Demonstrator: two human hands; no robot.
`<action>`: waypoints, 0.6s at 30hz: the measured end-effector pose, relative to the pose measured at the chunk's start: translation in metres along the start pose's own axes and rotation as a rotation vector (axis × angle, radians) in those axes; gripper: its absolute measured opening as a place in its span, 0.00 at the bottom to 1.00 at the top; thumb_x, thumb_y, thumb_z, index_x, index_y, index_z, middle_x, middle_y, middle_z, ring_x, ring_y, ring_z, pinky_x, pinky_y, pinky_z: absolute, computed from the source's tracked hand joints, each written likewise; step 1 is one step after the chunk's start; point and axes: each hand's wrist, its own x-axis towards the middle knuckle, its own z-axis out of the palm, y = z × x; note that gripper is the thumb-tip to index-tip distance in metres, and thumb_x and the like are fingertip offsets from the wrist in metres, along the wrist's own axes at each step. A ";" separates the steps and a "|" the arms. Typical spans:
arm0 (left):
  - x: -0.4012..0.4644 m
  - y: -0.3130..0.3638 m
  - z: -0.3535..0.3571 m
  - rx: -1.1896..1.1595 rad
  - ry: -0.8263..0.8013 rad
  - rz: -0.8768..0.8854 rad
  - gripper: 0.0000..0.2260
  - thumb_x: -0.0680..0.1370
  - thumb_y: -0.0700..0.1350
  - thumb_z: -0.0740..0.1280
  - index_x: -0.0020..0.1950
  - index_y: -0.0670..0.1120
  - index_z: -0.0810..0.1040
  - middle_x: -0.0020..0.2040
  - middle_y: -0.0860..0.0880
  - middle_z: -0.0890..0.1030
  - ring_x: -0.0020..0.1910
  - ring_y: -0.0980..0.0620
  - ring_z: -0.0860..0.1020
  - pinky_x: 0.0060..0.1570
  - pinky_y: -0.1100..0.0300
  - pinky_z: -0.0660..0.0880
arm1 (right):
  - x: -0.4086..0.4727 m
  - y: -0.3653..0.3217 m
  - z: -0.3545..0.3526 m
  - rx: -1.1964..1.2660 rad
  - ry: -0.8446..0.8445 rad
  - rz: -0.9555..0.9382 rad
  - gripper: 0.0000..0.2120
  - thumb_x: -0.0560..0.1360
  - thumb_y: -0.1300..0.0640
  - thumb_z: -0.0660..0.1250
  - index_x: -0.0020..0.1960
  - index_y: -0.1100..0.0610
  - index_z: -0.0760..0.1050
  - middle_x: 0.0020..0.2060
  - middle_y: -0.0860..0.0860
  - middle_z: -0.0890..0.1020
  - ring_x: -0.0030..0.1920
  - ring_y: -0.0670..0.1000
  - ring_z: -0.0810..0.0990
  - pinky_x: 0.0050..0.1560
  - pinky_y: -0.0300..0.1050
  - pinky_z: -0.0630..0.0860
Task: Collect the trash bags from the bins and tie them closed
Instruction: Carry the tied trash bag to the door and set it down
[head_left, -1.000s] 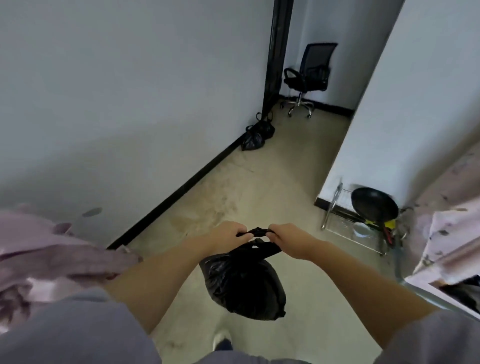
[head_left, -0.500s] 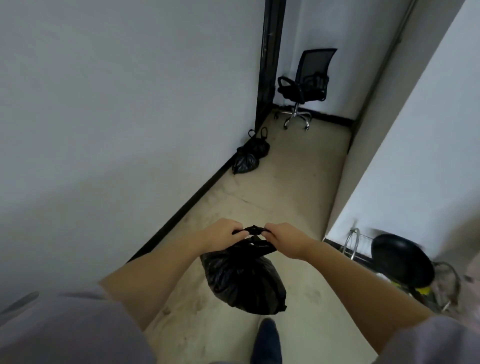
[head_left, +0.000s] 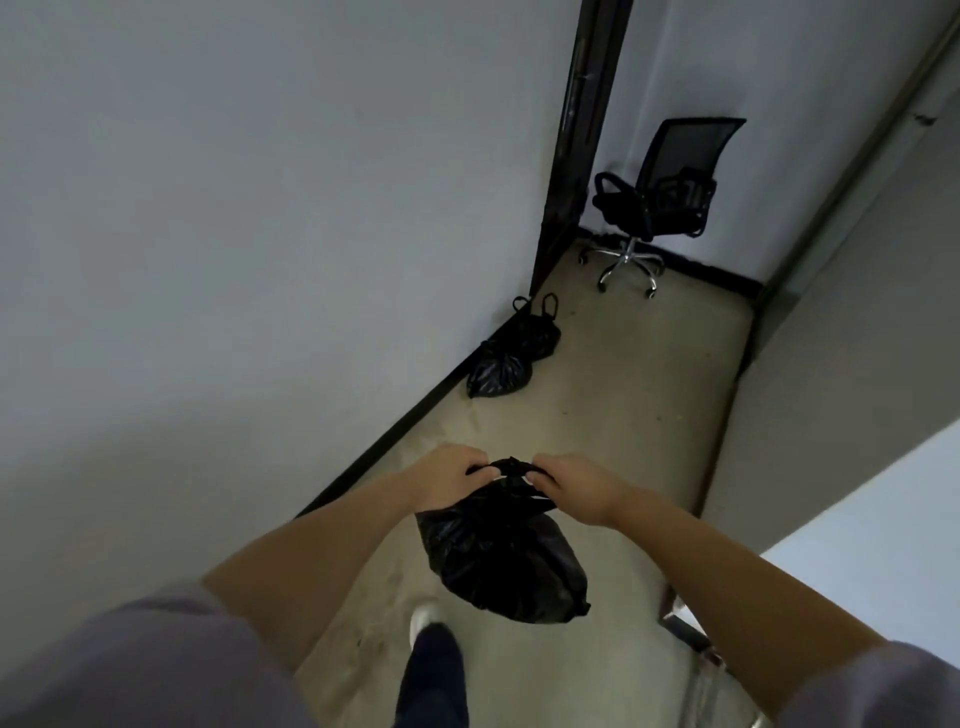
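Note:
A filled black trash bag hangs in front of me above the floor. My left hand and my right hand each pinch one end of its twisted handles at the top, with a short black strand stretched between them. Two more black trash bags lie on the floor ahead against the left wall, one of them with its loop handles standing up.
A narrow corridor runs between a white wall on the left and a wall on the right. A black office chair stands at the far end beside a dark door frame. My foot is stepping forward below the bag.
I have walked forward along the corridor; the floor bags and the chair are nearer. The rack with the pan at the right has dropped out of view. Both hands keep their grip on the bag.

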 end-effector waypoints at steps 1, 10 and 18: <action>0.022 -0.010 -0.006 -0.012 -0.001 -0.004 0.15 0.81 0.51 0.57 0.37 0.46 0.67 0.32 0.51 0.68 0.34 0.51 0.68 0.38 0.59 0.63 | 0.021 0.010 -0.006 0.006 0.000 0.013 0.10 0.82 0.52 0.54 0.45 0.55 0.67 0.39 0.56 0.75 0.39 0.53 0.70 0.39 0.45 0.63; 0.210 -0.075 -0.102 -0.027 -0.075 0.071 0.14 0.81 0.49 0.57 0.44 0.42 0.74 0.38 0.48 0.73 0.39 0.51 0.72 0.41 0.58 0.66 | 0.194 0.083 -0.082 0.094 0.034 0.133 0.10 0.82 0.53 0.54 0.44 0.55 0.66 0.37 0.51 0.73 0.38 0.53 0.72 0.38 0.45 0.64; 0.327 -0.142 -0.145 -0.119 -0.063 -0.032 0.13 0.82 0.44 0.57 0.55 0.36 0.76 0.51 0.38 0.79 0.51 0.43 0.76 0.52 0.52 0.70 | 0.320 0.114 -0.128 0.223 -0.012 0.116 0.11 0.82 0.55 0.54 0.43 0.57 0.68 0.39 0.55 0.76 0.39 0.52 0.73 0.35 0.42 0.63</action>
